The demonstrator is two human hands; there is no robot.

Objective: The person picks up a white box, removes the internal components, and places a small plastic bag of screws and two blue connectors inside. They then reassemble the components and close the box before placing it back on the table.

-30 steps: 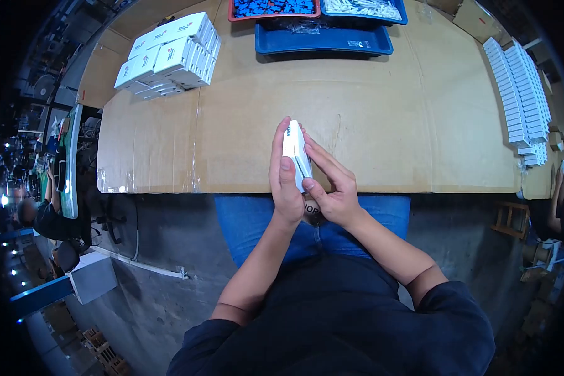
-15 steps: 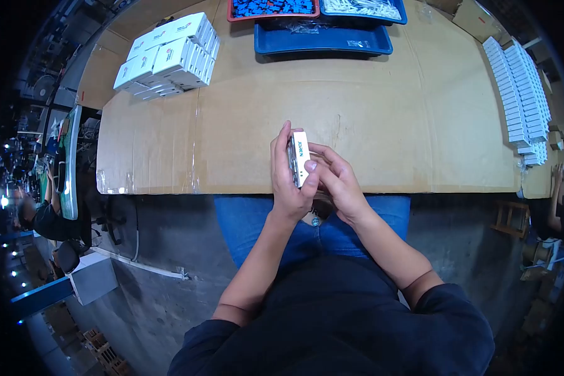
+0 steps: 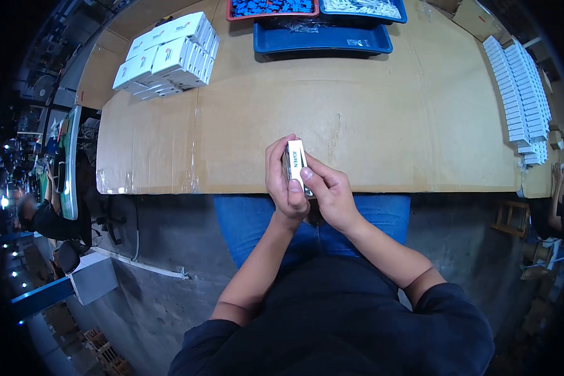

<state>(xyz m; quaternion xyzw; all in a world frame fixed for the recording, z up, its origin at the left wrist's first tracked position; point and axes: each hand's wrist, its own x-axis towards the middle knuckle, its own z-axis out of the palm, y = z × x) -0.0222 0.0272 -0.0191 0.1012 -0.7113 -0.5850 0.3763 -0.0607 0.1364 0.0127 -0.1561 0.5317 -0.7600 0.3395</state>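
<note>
Between both hands, near the table's front edge, a narrow white box (image 3: 296,156) with green lettering is held on its side, the printed narrow face up. My left hand (image 3: 280,182) wraps round its left side, the thumb on the near end. My right hand (image 3: 333,195) grips it from the right, with the thumb against the right edge and the fingers partly hidden behind the box. A dark strip shows along the box's left side; what it is cannot be made out.
White boxes (image 3: 169,54) are stacked at the back left, and long rows of small white boxes (image 3: 517,94) stand at the right. Trays of blue pieces (image 3: 272,7) and white pieces (image 3: 362,7) sit behind a blue tray (image 3: 319,42). Other people (image 3: 41,210) are at the far sides.
Both hands and the box have moved slightly nearer to my body and a little left. My right hand's fingers have closed in behind the box.
</note>
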